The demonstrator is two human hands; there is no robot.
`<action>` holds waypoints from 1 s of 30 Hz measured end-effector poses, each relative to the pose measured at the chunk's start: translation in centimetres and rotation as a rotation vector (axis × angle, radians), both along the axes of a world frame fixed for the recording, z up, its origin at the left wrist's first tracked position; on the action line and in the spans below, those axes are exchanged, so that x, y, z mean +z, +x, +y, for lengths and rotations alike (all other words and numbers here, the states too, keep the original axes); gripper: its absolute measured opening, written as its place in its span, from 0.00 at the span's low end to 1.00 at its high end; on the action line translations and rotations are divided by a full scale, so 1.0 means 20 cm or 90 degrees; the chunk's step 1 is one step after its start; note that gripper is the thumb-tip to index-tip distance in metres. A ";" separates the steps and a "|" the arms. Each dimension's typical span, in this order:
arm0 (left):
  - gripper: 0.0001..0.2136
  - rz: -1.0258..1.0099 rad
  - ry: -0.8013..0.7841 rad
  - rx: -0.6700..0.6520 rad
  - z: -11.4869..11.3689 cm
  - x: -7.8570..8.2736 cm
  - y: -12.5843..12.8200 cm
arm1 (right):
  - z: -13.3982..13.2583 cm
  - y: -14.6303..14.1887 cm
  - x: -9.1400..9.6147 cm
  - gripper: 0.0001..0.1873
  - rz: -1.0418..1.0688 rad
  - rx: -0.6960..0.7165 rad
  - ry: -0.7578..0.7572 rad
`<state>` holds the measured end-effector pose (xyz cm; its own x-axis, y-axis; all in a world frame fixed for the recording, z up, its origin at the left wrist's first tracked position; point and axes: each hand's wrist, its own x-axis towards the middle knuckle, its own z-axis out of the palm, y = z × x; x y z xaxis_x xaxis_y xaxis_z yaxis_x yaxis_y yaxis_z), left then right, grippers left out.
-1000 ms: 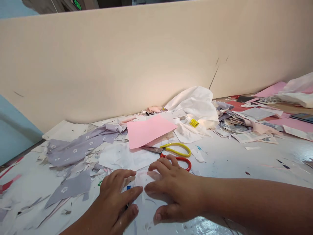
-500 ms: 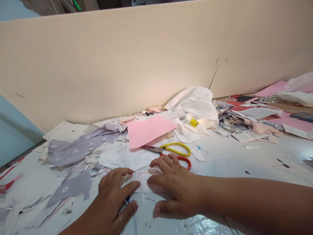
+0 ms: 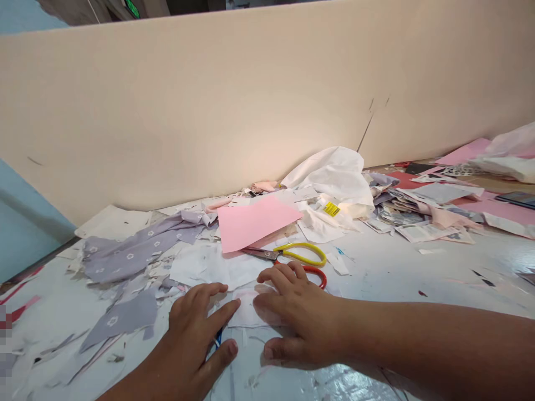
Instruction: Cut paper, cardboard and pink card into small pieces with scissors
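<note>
My left hand [image 3: 198,328] lies low over the table, palm down, with thumb and fingers apart. To its right my right hand [image 3: 295,317] is also palm down, its fingers spread. Between them is a small, thin white piece [image 3: 242,314] with a faint pink tint; my right fingers cover part of it. Whether it is paper or cloth I cannot tell. Something blue [image 3: 218,337] shows partly beneath my left hand. Just beyond my right fingertips lie scissors [image 3: 267,254] with one yellow and one red handle, their blade tips under a pink sheet [image 3: 254,223].
Lavender flowered fabric scraps [image 3: 129,250] and offcuts litter the left. A crumpled white sheet [image 3: 334,172] with a yellow label lies behind the scissors. Stacked scraps [image 3: 409,211] and a dark phone-like object [image 3: 518,199] are at right. A beige panel [image 3: 234,111] closes off the back.
My left index finger has moved slightly forward, and more of the white piece's near left corner shows. My right hand has hardly moved. The scissors and pink sheet stay put.
</note>
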<state>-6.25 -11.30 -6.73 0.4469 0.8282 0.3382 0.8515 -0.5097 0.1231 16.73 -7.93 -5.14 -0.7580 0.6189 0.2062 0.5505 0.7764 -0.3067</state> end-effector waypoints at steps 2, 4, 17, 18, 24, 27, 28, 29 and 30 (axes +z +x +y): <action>0.16 -0.004 0.004 -0.004 0.00 0.01 0.00 | 0.00 0.00 0.00 0.27 0.003 0.004 -0.001; 0.15 -0.004 0.012 -0.009 0.00 0.02 0.00 | 0.00 0.00 0.00 0.27 0.009 0.006 0.000; 0.09 -0.002 0.020 -0.051 -0.01 0.05 0.01 | 0.00 0.00 -0.02 0.25 0.034 0.032 0.006; 0.10 0.004 0.021 -0.055 -0.01 0.05 0.01 | 0.00 0.00 -0.02 0.24 0.035 0.036 0.006; 0.12 0.018 0.031 -0.063 -0.02 0.05 0.01 | -0.01 0.00 -0.02 0.23 0.031 0.051 0.022; 0.12 0.023 0.012 -0.063 -0.02 0.05 0.01 | -0.01 0.00 -0.03 0.23 0.030 0.058 0.038; 0.13 0.023 0.006 -0.066 -0.02 0.05 0.01 | -0.01 0.00 -0.03 0.23 0.030 0.061 0.045; 0.13 0.023 0.002 -0.069 -0.02 0.05 0.02 | -0.01 0.00 -0.03 0.23 0.031 0.063 0.054; 0.13 0.021 0.002 -0.073 -0.02 0.05 0.02 | -0.01 0.00 -0.03 0.23 0.032 0.068 0.061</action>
<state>-5.91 -11.77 -5.64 0.5495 0.7702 0.3238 0.7912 -0.6042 0.0944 16.75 -8.20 -5.83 -0.8058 0.5108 0.2996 0.4490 0.8568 -0.2534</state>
